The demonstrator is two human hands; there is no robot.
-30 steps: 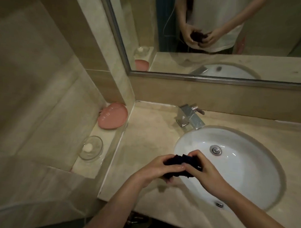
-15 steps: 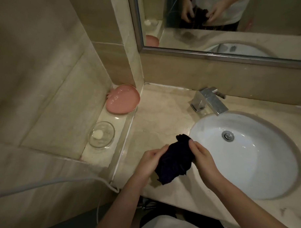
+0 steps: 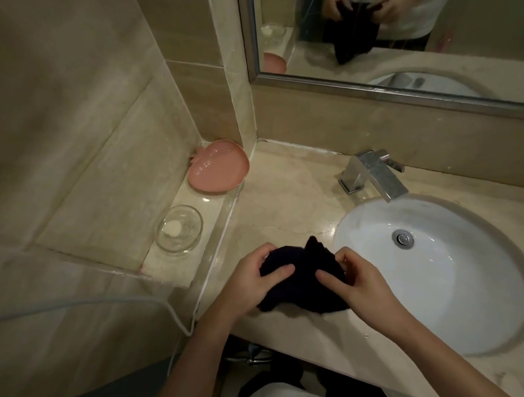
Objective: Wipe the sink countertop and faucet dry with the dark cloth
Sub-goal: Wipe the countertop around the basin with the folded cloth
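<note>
Hand on the left, the left hand [image 3: 256, 277], is gripping the left side of the dark cloth [image 3: 299, 284], fingers curled over its top and thumb lying across the near face. Next comes the bunched cloth itself, lying with its long axis across the bench [image 3: 287, 199] at the front edge, between both hands and just left of the sink [image 3: 459, 294]. Right of it, the right hand [image 3: 360, 283] is pinching the opposite end, wrist angling in over the basin rim. Beyond and to the right, the faucet [image 3: 371, 174] is standing well apart, nearer the right hand.
</note>
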